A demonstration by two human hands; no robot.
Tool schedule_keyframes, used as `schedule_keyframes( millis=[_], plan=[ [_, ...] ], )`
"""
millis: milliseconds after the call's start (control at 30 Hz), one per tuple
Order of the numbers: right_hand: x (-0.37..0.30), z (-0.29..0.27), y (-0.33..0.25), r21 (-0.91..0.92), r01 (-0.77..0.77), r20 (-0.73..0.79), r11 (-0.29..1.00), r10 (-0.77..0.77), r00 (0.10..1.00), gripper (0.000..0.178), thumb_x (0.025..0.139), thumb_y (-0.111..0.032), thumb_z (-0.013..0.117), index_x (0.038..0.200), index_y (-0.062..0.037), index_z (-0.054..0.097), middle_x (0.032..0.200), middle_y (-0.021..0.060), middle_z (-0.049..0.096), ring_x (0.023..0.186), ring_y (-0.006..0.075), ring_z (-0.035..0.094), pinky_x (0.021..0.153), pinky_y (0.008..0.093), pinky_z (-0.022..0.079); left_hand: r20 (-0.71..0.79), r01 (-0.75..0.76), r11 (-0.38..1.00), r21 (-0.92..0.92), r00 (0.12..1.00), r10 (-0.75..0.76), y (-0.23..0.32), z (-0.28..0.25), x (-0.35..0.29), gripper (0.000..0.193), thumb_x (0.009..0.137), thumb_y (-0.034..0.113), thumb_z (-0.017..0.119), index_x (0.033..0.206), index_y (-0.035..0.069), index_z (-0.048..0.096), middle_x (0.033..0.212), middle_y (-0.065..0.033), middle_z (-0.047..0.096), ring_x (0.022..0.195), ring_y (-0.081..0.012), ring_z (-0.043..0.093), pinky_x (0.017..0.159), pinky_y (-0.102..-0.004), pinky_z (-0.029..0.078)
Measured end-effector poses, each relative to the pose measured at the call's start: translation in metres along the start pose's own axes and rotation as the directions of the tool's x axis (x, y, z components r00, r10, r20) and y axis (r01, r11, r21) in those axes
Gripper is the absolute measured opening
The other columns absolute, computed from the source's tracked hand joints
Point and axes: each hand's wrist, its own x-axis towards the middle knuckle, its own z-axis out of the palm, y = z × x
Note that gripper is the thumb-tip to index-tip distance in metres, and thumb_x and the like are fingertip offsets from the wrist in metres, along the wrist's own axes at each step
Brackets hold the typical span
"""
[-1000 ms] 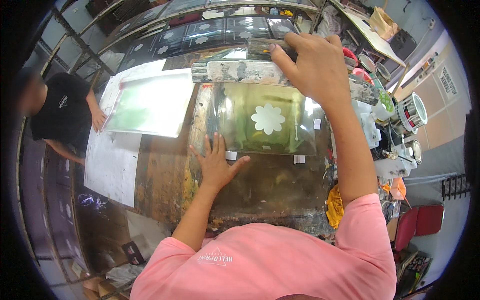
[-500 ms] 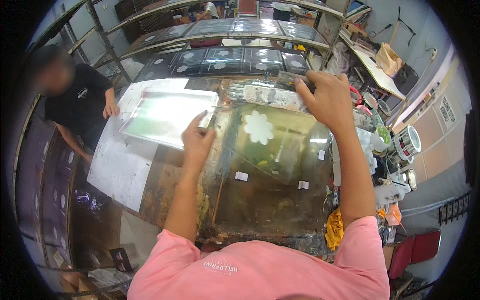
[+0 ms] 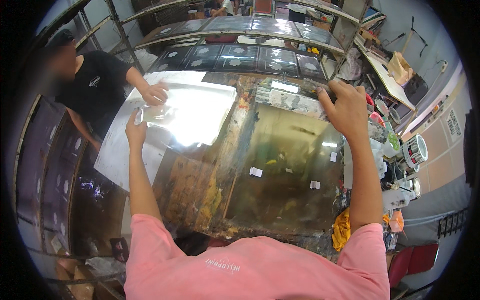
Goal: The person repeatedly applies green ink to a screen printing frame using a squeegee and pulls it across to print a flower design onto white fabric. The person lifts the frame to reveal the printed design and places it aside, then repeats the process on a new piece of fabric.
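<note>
My left hand [image 3: 135, 131] has its thumb and forefinger at the lower left corner of a glossy clear plastic sheet [image 3: 192, 112], which lies over white paper [image 3: 122, 162] on the left side of the table. Glare hides much of the sheet. A co-worker's hand [image 3: 155, 94] rests at the sheet's far left edge. My right hand [image 3: 346, 107] is curled at the far right end of a paint-stained pale bar [image 3: 295, 102]; what its fingers close on is partly hidden. Below the bar lies a shiny glass-like panel [image 3: 280, 150] with small white paper tabs, one a folded tab [image 3: 256, 172].
Paint cans and tubs, including a silver can [image 3: 415, 151], crowd the right edge. A yellow cloth [image 3: 341, 230] hangs at the near right corner. Beyond the table stands a metal rack [image 3: 325, 45] with dark sheets bearing pale flower shapes. The co-worker [image 3: 92, 87] stands at the left.
My left hand has moved left, from the clear sheet's right side to its lower left corner. The white flower shape no longer shows on the panel. The co-worker's hand has come onto the sheet.
</note>
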Motion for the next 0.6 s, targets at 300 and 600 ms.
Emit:
schedule_keyframes(
  millis=[300,600],
  plan=[
    [-0.007,0.003,0.004,-0.039,-0.009,0.014,0.999,0.009,1.0,0.041,0.095,-0.042,0.066,0.083,-0.0025,0.069,0.081,0.016,0.069,0.076,0.0353,0.064,0.082,0.0457,0.04,0.494,-0.625,0.679,0.385,0.761,0.421,0.151,0.039,-0.111,0.055,0.109,0.04,0.05,0.159,0.017,0.046,0.168,-0.0109,0.038,0.158,-0.0361,0.027,0.126,-0.0696,0.0],
    [-0.015,0.009,0.007,-0.043,0.022,-0.054,0.999,-0.025,0.998,0.04,0.094,-0.042,0.066,0.084,-0.0036,0.069,0.08,0.0137,0.068,0.076,0.0338,0.064,0.08,0.0447,0.04,0.56,-0.551,0.758,0.349,0.771,0.302,0.122,0.086,-0.129,0.052,0.112,0.04,0.037,0.152,0.01,0.053,0.159,-0.011,0.051,0.15,-0.0379,0.041,0.123,-0.0729,0.009]
  ],
)
